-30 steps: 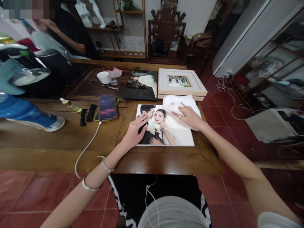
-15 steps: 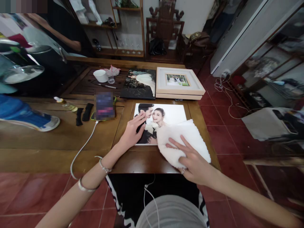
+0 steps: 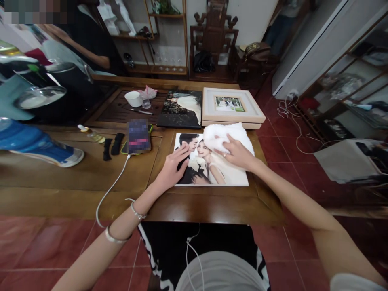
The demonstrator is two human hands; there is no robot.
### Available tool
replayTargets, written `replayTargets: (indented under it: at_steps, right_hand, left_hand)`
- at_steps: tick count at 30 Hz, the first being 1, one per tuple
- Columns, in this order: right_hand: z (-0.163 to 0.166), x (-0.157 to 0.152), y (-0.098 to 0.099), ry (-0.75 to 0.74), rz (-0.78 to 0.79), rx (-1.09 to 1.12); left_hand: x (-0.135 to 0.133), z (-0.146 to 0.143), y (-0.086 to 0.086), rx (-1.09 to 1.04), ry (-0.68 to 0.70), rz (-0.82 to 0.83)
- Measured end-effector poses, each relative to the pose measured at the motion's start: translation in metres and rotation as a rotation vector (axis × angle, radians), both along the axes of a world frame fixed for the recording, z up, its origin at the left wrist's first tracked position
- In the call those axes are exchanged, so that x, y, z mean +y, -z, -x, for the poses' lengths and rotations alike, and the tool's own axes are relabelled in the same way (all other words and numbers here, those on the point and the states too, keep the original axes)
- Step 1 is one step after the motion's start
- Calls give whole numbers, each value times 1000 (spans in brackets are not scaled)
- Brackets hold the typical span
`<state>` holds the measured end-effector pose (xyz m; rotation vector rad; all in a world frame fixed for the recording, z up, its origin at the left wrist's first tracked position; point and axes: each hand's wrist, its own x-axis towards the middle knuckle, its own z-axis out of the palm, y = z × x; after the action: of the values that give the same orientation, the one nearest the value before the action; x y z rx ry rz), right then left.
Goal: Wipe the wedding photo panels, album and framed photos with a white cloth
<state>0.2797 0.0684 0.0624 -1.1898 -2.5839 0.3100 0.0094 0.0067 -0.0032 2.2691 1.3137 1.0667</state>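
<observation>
A wedding photo panel with a white background lies flat on the wooden table in front of me. My left hand rests on its left side, fingers stretched out over the printed picture and nothing held. On the panel's upper right, a folded white towel covers the corner and hangs over the far edge. My right hand presses on the towel and grips it, with some fingertips sunk into the cloth.
Behind the panel lie a dark photo panel and a light wooden picture frame. To the left are a charging phone, black straps, a small bottle, a blue bottle and a white cup. Another person stands far left.
My right hand has moved the towel away from me, from the panel's lower right to its upper right, uncovering the lower part of the picture. My left hand stays on the panel.
</observation>
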Motion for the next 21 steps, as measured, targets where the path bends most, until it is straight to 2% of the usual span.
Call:
replayTargets:
  at_steps: [3, 5, 8, 14, 16, 18, 21]
  right_hand:
    - [6, 21, -4, 64, 42, 23]
    - [9, 19, -4, 76, 51, 40]
    - [11, -9, -1, 15, 25, 38]
    - [8, -109, 0, -230, 89, 6]
    - [6, -131, 0, -297, 108, 16]
    - [5, -138, 1, -331, 111, 33]
    - [5, -122, 2, -333, 74, 46]
  left_hand:
    - [0, 1, 1, -1, 2, 9]
    - [0, 1, 1, -1, 2, 8]
    - [0, 0, 1, -7, -4, 7]
    - [-2, -2, -1, -18, -9, 10]
    - [-2, -2, -2, -10, -9, 12]
    - [-2, -1, -2, -4, -6, 8]
    - [-1, -1, -1, 5, -2, -3]
